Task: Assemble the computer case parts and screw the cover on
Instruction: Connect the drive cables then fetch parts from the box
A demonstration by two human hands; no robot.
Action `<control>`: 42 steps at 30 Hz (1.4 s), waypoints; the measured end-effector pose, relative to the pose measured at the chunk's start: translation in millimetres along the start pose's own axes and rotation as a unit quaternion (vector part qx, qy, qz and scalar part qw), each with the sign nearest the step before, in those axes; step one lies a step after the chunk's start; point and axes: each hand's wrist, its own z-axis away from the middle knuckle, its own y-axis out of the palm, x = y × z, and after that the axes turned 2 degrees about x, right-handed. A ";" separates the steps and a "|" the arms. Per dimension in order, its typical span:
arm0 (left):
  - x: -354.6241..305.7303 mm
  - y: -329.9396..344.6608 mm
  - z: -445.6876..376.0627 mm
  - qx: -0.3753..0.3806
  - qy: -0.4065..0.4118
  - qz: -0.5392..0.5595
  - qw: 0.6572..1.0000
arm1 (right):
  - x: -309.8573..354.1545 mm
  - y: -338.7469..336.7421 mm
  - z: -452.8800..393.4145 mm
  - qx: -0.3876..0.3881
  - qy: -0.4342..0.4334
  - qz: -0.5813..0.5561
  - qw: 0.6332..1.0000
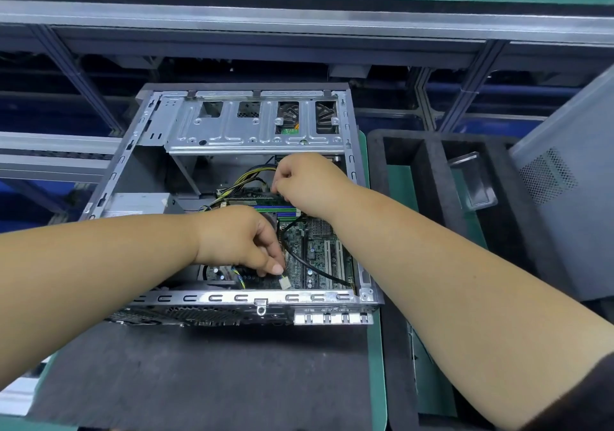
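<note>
An open grey computer case [186, 299] lies on its side in the middle, its green motherboard [319, 257] exposed. My left hand [239, 239] reaches into the case and pinches the thin wires of a small white connector [284, 282] near the front rail. My right hand [307, 183] is deeper inside, fingers curled round cables by the yellow and black wire bundle [247, 176]. A black cable [310, 269] loops across the board. The grey side cover [571, 198] with a vent grille leans at the right.
A silver drive cage [232, 128] spans the case's far end. A black foam tray [432, 178] with a clear plastic piece [478, 181] sits right of the case. A dark mat [199, 370] covers the green bench in front. Metal conveyor rails [53, 151] run behind.
</note>
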 end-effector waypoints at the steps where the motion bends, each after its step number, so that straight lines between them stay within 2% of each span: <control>1: 0.1 0.7 0.2 -0.001 -0.001 -0.012 1.000 | 0.1 0.2 -0.2 0.000 0.000 0.004 1.000; 8: 1.9 -1.5 2.3 -0.012 0.013 -0.077 0.997 | 1.3 3.2 1.1 0.006 -0.008 0.026 1.000; 13: 7.4 -4.8 7.4 -0.014 0.037 -0.066 0.997 | 2.8 9.2 11.8 0.121 -0.048 0.136 0.982; 19: 13.4 -2.6 7.4 -0.073 0.100 -0.156 0.980 | 4.4 10.4 12.9 0.242 -0.036 0.167 0.955; 21: 11.7 -2.9 5.7 -0.077 0.122 -0.172 0.974 | 3.1 11.6 11.5 0.217 -0.037 0.204 0.954; 25: 4.3 4.5 -8.5 -0.055 0.164 -0.287 0.942 | -3.5 10.9 8.5 0.093 -0.011 0.232 0.968; 27: 0.2 8.9 -16.8 -0.045 0.188 -0.316 0.929 | -4.7 11.3 6.5 0.073 -0.002 0.237 0.969; 31: -3.1 15.6 -34.8 -0.036 0.220 -0.351 0.909 | -4.8 11.2 2.4 0.081 0.028 0.242 0.967; 35: -1.6 25.3 -45.8 -0.001 0.181 -0.356 0.917 | -4.1 9.3 0.2 0.105 0.047 0.234 0.965; 42: 3.8 29.1 -55.1 -0.007 0.162 -0.360 0.919 | -3.3 7.9 0.2 0.114 0.043 0.238 0.964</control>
